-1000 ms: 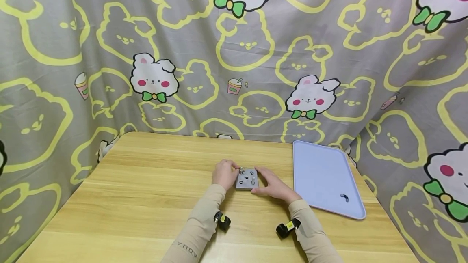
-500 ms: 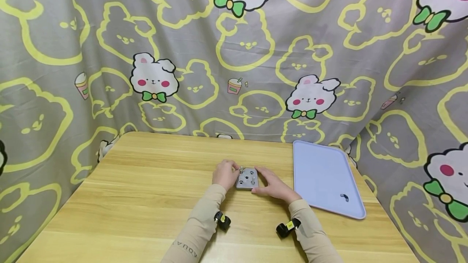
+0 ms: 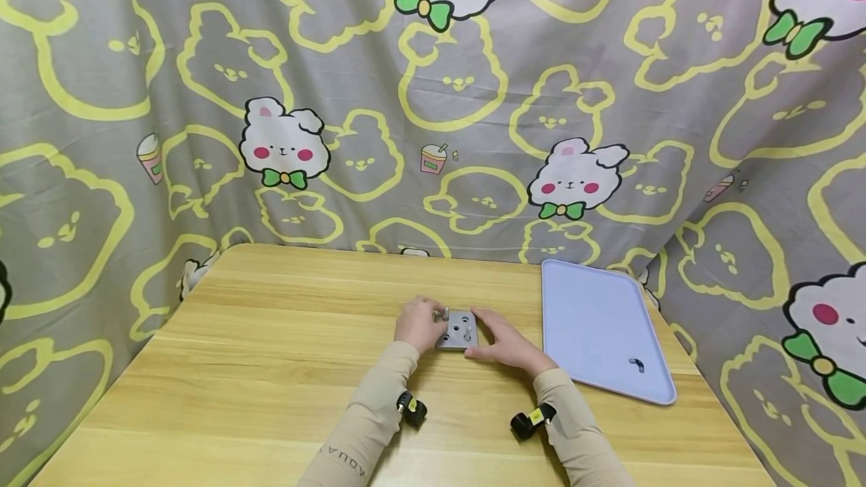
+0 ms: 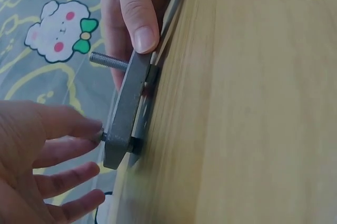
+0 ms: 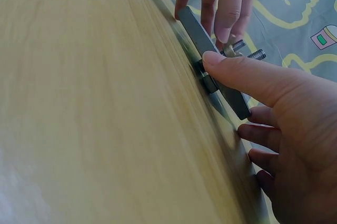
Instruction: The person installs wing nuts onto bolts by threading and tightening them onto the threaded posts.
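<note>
A square grey metal plate [image 3: 460,330] with several holes lies on the table, raised on bolt heads beneath it. Two threaded bolts stand up through it; the bare bolt [image 4: 109,61] shows clearly in the left wrist view. My left hand [image 3: 418,324] pinches a small brass-coloured wing nut [image 5: 231,49] at the top of the far-left bolt, between thumb and forefinger, its other fingers spread. With thumb and fingers on opposite edges, my right hand [image 3: 506,344] holds the plate's right side. The left fingers partly hide the nut.
A pale blue tray [image 3: 595,314] stands on the right of the wooden table [image 3: 284,322], with one small dark metal piece [image 3: 637,364], apparently another wing nut, on it. A patterned curtain [image 3: 379,96] hangs behind the table's far edge.
My left hand has shifted slightly rightward over the plate, its fingers turning at the bolt and now covering more of the plate's left edge. The right hand keeps its hold.
</note>
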